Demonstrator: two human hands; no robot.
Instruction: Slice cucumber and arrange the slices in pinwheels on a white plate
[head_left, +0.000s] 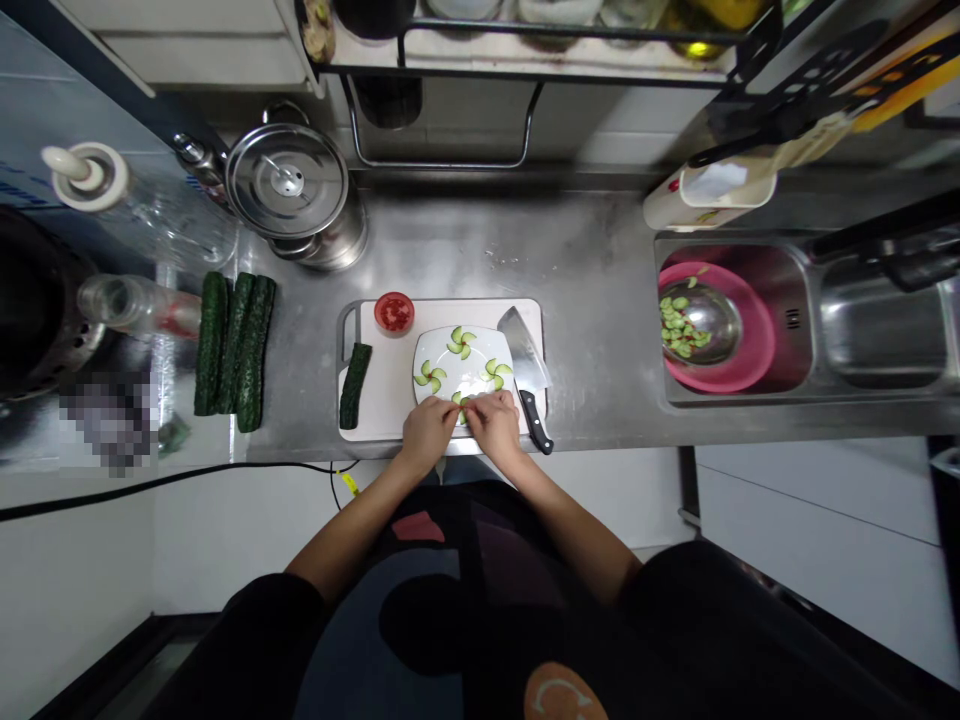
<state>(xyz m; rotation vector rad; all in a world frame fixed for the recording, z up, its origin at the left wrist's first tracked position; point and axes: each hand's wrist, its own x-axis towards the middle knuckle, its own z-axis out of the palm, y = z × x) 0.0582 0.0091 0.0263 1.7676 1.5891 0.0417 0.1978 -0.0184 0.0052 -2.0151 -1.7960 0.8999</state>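
Roughly midway along the desk (600, 300), one board (390, 392) carries one plate (463, 376), and on that plate lie four clusters of green slices: one far (461, 343), one left (430, 376), one right (496, 374) and one near, the last partly covered by the hands. Both the left hand (429, 433) and the right hand (495, 425) are at the near cluster, each grip pinched, fingertips almost meeting; whether a slice sits in either grip I cannot tell. One cut cucumber piece (355, 386) lies on the board's left side, one red bowl (394, 314) at its far edge, its red contents hard to make out. One cleaver (527, 360) lies right of the plate, handle past the board's edge. Three whole cucumbers (235, 350) lie side by side on the left, near one lidded pot (289, 180). In the sink, one pink basin (759, 340) holds one metal bowl (724, 322) with slices too many to count. Overhead, the shelf jars are cut off by the top edge, and a patch at far left is pixelated
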